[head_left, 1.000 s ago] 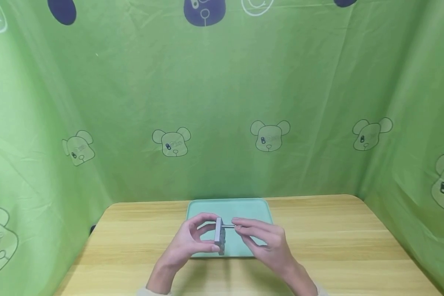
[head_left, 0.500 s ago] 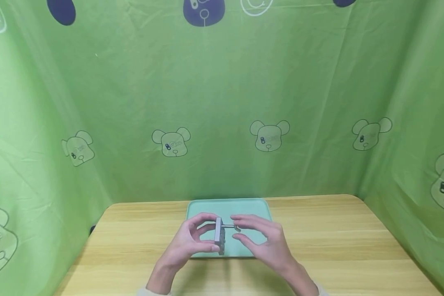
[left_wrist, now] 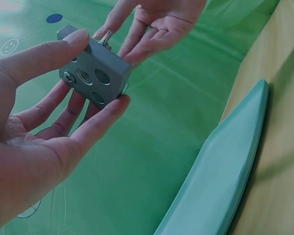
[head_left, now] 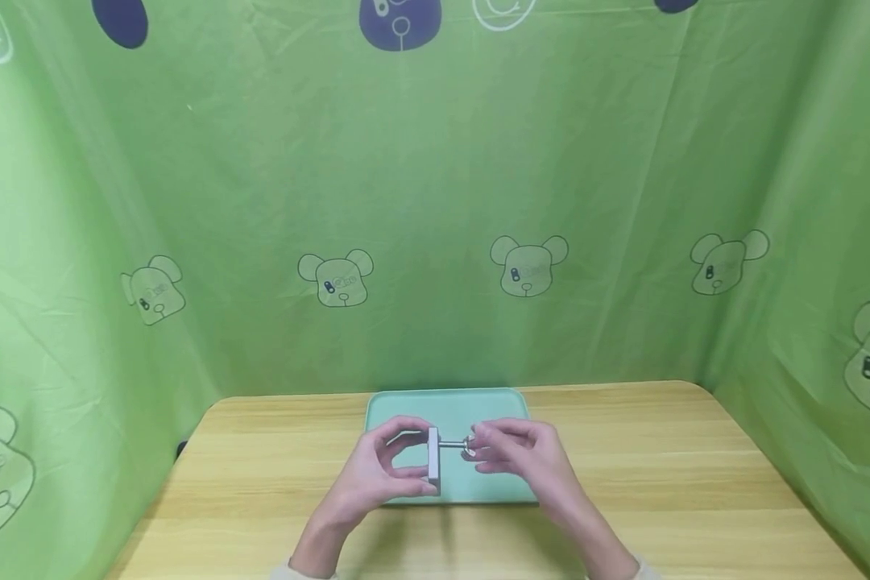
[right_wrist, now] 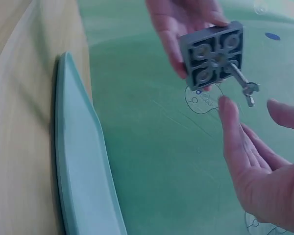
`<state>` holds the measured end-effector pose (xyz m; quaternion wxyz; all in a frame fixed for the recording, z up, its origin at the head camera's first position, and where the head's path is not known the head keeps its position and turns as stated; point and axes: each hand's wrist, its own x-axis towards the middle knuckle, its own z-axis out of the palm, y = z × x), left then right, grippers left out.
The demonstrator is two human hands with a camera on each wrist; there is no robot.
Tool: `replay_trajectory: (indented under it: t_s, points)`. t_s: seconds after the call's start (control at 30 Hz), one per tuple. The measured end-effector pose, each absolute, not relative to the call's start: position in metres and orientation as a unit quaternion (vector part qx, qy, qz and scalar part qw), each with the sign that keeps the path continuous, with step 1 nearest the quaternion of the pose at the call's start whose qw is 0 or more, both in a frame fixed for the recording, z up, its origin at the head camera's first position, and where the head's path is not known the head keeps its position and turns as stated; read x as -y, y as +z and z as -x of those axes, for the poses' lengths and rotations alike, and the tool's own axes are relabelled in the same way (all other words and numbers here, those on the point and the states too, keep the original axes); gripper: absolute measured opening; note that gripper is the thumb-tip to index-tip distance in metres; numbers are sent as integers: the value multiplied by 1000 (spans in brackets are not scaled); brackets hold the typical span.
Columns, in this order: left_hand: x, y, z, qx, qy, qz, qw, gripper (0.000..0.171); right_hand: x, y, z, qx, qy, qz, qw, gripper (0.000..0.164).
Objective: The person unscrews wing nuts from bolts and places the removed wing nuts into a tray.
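Note:
My left hand (head_left: 366, 475) grips a grey square block (head_left: 433, 461) by its edges, thumb on one side and fingers on the other. The left wrist view shows the block's flat face (left_wrist: 90, 73) with several round holes; the right wrist view shows its ribbed, hollowed face (right_wrist: 213, 56). From a corner hole on the ribbed side sticks out a threaded wing screw (right_wrist: 241, 78), its winged head pointing toward my right hand (head_left: 532, 455). Thumb and fingers of the right hand (right_wrist: 264, 166) stand spread around the winged head, with a gap to it in the right wrist view.
Beneath the hands a mint-green tray (head_left: 471, 403) lies on the wooden table (head_left: 660, 451). A green cloth (head_left: 435, 201) printed with bear heads hangs at the back and both sides.
My right hand pinched the screw's end, spread its fingers off it, then shifted slightly right. The winged head has turned. The block in my left hand has moved slightly right and swivelled.

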<state>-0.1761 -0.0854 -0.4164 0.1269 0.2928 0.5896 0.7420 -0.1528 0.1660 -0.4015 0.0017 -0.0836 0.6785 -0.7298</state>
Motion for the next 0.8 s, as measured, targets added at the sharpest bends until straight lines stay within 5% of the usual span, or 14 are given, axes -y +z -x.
replay_trajectory:
  t_s: [0.37, 0.8]
  points:
    - [80, -421, 176, -604, 725, -311, 112, 65, -174, -403, 156, -652, -746, 64, 121, 38]
    - [77, -422, 175, -614, 721, -302, 114, 65, -173, -405, 155, -661, -738, 80, 109, 33]
